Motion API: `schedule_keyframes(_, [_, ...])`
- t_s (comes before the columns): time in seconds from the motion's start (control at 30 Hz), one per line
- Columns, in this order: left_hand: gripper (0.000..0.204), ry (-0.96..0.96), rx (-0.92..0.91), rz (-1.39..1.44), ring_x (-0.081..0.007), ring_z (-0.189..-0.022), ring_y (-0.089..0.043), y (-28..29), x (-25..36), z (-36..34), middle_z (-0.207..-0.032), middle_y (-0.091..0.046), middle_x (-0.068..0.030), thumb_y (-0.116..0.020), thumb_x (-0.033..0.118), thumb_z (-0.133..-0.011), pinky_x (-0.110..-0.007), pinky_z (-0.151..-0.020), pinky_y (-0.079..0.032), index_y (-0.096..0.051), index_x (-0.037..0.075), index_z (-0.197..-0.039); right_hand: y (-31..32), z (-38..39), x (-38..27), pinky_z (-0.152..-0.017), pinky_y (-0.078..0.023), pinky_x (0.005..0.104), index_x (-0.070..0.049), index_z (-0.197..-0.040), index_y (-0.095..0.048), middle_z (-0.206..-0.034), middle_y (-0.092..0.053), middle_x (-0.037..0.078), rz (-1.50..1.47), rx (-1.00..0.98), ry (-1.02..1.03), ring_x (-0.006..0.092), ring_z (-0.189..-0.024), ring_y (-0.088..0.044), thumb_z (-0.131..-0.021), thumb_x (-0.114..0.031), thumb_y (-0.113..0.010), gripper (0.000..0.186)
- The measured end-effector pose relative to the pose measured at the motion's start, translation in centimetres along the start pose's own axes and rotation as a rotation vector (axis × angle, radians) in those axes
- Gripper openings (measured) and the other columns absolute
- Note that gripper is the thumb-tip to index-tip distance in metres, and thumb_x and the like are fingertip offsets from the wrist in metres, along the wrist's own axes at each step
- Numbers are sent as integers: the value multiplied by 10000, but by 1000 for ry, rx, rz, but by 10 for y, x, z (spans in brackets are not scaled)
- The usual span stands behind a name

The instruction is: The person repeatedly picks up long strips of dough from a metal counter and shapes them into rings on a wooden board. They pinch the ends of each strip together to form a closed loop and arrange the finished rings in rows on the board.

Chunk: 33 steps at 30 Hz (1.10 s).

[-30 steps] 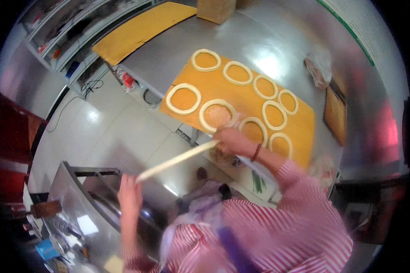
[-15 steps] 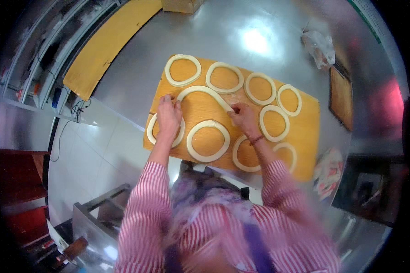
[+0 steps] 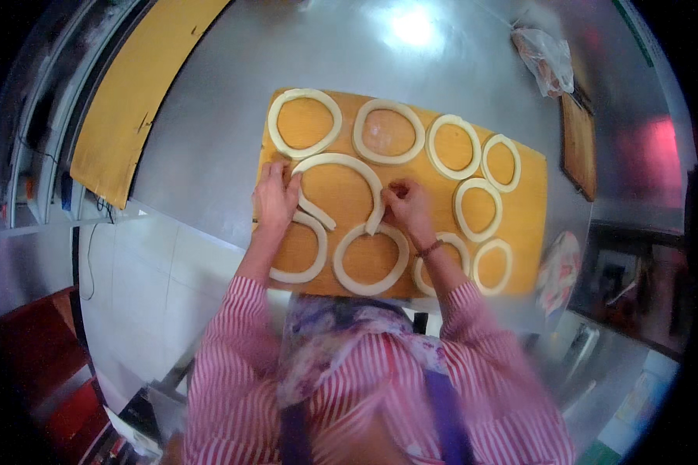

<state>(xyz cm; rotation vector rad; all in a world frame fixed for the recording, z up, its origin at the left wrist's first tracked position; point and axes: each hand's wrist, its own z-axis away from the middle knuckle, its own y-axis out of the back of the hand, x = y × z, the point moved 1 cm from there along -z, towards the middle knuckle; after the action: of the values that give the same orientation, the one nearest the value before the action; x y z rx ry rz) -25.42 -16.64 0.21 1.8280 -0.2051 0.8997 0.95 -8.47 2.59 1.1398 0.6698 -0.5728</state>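
A pale dough strip (image 3: 337, 159) lies bent into a horseshoe on the wooden board (image 3: 529, 232), its two free ends toward me. My left hand (image 3: 277, 198) rests at its left bend, fingers apart, thumb against the dough. At the outer right side of the strip is my right hand (image 3: 409, 211), fingers curled and thumb slightly apart, touching or nearly touching it. The strip's right end meets the rim of a dough ring (image 3: 340, 260). Another ring (image 3: 318, 267) lies partly under my left forearm, and a third ring (image 3: 461, 244) is partly covered by my right wrist.
Several more dough rings (image 3: 423, 139) lie along the board's far and right sides. The board stands on a metal table (image 3: 233, 101). A long yellow board (image 3: 136, 101) is at the left, a plastic bag (image 3: 543, 62) at the far right, and a patterned bag (image 3: 558, 263) by the right edge.
The strip has gone from a wide arch to a narrower horseshoe, both ends now pointing toward me. My right hand has let go of its right end. The whole view has shifted slightly.
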Motion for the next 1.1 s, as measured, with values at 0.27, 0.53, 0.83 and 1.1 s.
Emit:
schedule_keyframes(0.27, [294,-605,-761,-85,-338,-1075,-559,18,33,8,-1002,-619,-144,-718,272,-813,-502,-959,-394,-661,70,-1019,12,16,-16,-845,-552,414,-46,-1110,-655,-1228,-628,129,539,-424,752,341,-975,-663,-815,-78,-615,300])
schedule_keyframes(0.53, [236,-569,-750,222,-344,-1017,-570,-12,19,13,-1063,-613,-141,-703,221,-829,-450,-873,-449,-663,71,-1006,5,16,-43,-824,-548,446,-53,-1165,-602,-1221,-591,137,679,-358,542,332,-1011,-653,-823,-47,-580,343])
schedule_keyframes(0.83, [311,-506,-368,76,-340,-1152,-547,-18,23,-18,-1208,-592,-165,-638,63,-822,-438,-1000,-417,-649,25,-1131,-28,3,-36,-854,-518,426,-36,-1103,-687,-1142,-623,147,403,14,440,340,-1015,-599,-817,-15,-583,305])
schedule_keyframes(1.1, [309,-630,-747,74,-356,-1061,-557,3,31,10,-1073,-610,-130,-717,117,-759,-449,-965,-435,-676,53,-1059,-21,22,-26,-937,-422,443,-127,-1044,-724,-1073,-636,80,456,-280,574,285,-1077,-560,-768,-148,-679,281])
